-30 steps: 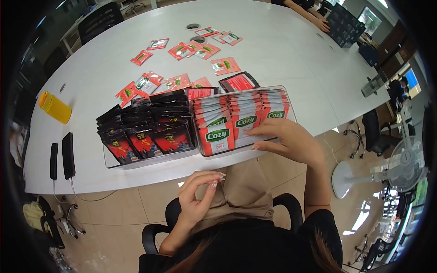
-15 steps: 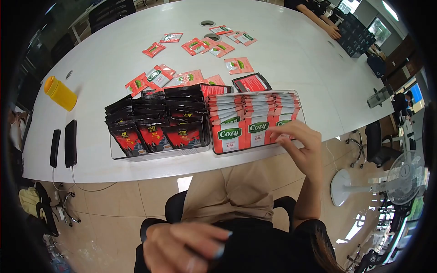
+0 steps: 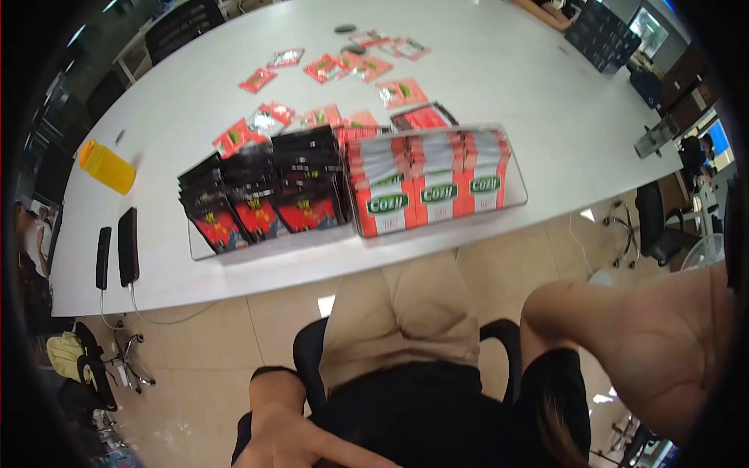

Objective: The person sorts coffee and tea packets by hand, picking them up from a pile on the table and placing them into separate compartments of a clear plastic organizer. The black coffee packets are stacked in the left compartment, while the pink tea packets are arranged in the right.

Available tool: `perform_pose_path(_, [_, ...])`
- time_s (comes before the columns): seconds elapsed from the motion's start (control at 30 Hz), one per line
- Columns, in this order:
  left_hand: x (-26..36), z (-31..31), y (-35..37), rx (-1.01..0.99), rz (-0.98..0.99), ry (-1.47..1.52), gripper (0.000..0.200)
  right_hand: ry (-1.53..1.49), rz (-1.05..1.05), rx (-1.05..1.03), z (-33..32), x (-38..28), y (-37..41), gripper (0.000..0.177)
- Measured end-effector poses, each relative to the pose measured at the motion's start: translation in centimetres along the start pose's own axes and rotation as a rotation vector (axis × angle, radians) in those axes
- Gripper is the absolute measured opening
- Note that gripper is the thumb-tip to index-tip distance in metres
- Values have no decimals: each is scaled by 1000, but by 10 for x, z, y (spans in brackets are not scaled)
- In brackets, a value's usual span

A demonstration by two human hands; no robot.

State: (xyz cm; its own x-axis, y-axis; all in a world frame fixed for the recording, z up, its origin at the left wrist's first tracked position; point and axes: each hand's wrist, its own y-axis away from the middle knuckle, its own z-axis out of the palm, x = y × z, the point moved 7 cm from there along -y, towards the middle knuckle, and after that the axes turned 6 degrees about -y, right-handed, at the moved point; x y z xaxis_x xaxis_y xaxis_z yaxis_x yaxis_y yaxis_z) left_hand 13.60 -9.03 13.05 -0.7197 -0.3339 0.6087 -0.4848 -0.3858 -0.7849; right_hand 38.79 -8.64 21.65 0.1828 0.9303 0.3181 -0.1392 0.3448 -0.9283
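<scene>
Close to the camera, my right hand is raised at the right edge. Its fingers are cut off from view, so I cannot see whether it holds anything. My left hand is low at the bottom edge by my black shirt, one finger stretched to the right and nothing visible in it; its other fingers are out of frame. On the table ahead, a clear tray holds rows of red and white Cozy tea sachets. To its left, black and red coffee sachets stand in another clear tray. Neither hand touches these.
Loose tea sachets are scattered across the white table. A black and red packet lies behind the trays. To the left are a yellow bottle and two dark cabled devices. A glass stands near the right edge.
My right hand has left the front of the Cozy sachets and come up close at the right edge. My left hand has sunk lower. The view has shifted slightly.
</scene>
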Motion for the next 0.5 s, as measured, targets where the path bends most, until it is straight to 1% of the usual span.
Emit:
perform_pose_path(0.13, [3,-3,-9,119,44,-66,44,-24,-80,50,-9,-8,2,25])
perform_pose_path(0.17, [-1,-10,-10,158,134,8,39,-29,-103,56,-11,-10,1,25])
perform_pose_path(0.27, [-6,-30,-26,213,-11,90,37,-51,-131,64,-14,-13,-1,25])
perform_pose_path(0.37, [-12,-20,-61,131,-6,181,33,-57,-130,71,-17,-17,-6,24])
perform_pose_path(0.5, [-17,-8,-80,68,58,216,29,-63,-138,62,-18,-20,-8,24])
